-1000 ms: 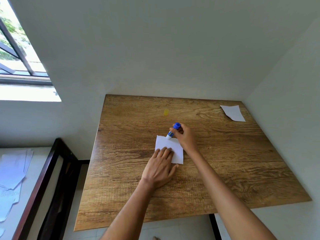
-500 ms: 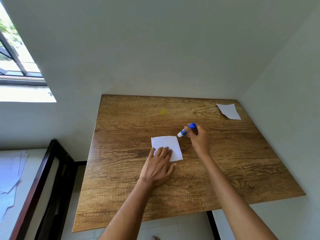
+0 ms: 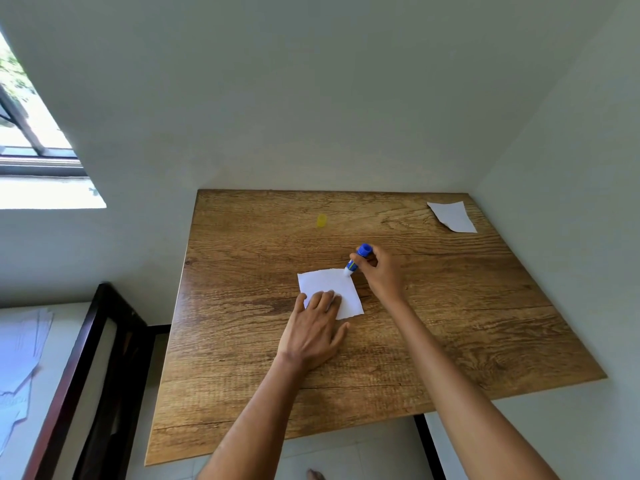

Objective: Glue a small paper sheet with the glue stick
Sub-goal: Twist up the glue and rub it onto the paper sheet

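Observation:
A small white paper sheet (image 3: 337,287) lies flat near the middle of the wooden table (image 3: 450,323). My left hand (image 3: 313,329) presses on the sheet's near left part with straight fingers. My right hand (image 3: 381,271) grips a blue glue stick (image 3: 358,258), tilted, with its white tip touching the sheet's far right corner. The stick's yellow cap (image 3: 322,220) stands apart on the table farther back.
A second white paper sheet (image 3: 452,216) lies at the table's far right corner, by the wall. A dark wooden frame (image 3: 86,358) and a surface with loose papers (image 3: 20,348) stand to the left of the table. Walls close in behind and on the right.
My right hand lifted the glue stick off the sheet to the right, then brought it back down onto the sheet's far right corner. My left hand stayed on the paper.

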Motion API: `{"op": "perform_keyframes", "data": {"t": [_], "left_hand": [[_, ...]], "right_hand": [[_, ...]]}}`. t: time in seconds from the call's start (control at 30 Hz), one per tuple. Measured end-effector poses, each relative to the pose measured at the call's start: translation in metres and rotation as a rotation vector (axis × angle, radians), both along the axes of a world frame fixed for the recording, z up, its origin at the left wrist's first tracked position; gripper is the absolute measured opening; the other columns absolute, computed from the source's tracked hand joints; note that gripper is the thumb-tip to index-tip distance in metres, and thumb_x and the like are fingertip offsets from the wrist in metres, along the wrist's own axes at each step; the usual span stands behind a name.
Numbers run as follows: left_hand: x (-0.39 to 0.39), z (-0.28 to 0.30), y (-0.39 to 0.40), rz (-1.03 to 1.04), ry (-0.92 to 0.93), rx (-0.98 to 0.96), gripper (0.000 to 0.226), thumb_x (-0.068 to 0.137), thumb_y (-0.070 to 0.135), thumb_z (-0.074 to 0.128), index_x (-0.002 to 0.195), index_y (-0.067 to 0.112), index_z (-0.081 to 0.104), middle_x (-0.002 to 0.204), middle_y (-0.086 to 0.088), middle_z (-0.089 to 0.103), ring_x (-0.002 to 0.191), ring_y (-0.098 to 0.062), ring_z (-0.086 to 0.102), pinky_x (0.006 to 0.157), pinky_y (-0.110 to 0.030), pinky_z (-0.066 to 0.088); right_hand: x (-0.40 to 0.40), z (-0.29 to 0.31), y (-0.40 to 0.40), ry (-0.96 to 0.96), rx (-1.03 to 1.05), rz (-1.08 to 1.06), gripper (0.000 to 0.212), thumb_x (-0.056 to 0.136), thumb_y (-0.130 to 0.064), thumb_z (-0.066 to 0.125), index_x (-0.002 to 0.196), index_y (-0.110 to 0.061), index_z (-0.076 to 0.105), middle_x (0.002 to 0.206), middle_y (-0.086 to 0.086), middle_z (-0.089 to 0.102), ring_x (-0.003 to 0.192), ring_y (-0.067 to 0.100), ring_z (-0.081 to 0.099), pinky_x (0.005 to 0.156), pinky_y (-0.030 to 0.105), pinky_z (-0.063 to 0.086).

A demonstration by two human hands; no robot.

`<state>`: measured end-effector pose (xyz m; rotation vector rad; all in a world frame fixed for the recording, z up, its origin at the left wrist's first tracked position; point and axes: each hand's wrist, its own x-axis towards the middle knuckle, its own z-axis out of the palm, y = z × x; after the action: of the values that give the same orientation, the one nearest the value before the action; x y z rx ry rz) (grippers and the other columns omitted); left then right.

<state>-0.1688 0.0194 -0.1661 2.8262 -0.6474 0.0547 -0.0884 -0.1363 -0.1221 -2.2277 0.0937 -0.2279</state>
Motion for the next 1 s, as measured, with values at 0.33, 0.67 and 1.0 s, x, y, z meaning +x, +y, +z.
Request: {"op": "perform_keyframes", "data": {"t": [0.33, 0.67, 1.0], "left_hand": [[0.0, -0.002, -0.001, 0.006, -0.042, 0.012, 0.063, 0.093, 0.052, 0.021, 0.14, 0.011, 0.033, 0.141, -0.005, 0.039, 0.129, -0.02, 0.035, 0.109, -0.045, 0.023], [-0.003, 0.002, -0.001, 0.03, -0.053, 0.055, 0.061, 0.095, 0.049, 0.024, 0.143, 0.013, 0.029, 0.136, -0.008, 0.042, 0.12, -0.024, 0.041, 0.104, -0.043, 0.025], [0.018, 0.026, 0.043, -0.209, -0.033, -0.002, 0.033, 0.097, 0.032, 0.031, 0.121, 0.016, 0.046, 0.145, -0.003, 0.038, 0.142, -0.013, 0.024, 0.116, -0.046, -0.008]], "right_hand": [[-0.036, -0.003, -0.015, 0.024, -0.01, 0.018, 0.022, 0.083, -0.032, 0.067, 0.094, -0.013, 0.066, 0.084, 0.004, 0.07, 0.074, 0.016, 0.062, 0.057, 0.012, 0.04], [-0.066, 0.003, -0.022, 0.045, 0.089, -0.009, 0.02, 0.083, -0.033, 0.068, 0.095, -0.017, 0.066, 0.083, -0.002, 0.07, 0.075, 0.011, 0.064, 0.063, 0.014, 0.045], [-0.059, 0.019, -0.023, -0.023, 0.239, -0.104, 0.024, 0.087, -0.033, 0.063, 0.096, -0.01, 0.066, 0.081, 0.009, 0.067, 0.069, 0.014, 0.057, 0.061, 0.024, 0.042]]}}
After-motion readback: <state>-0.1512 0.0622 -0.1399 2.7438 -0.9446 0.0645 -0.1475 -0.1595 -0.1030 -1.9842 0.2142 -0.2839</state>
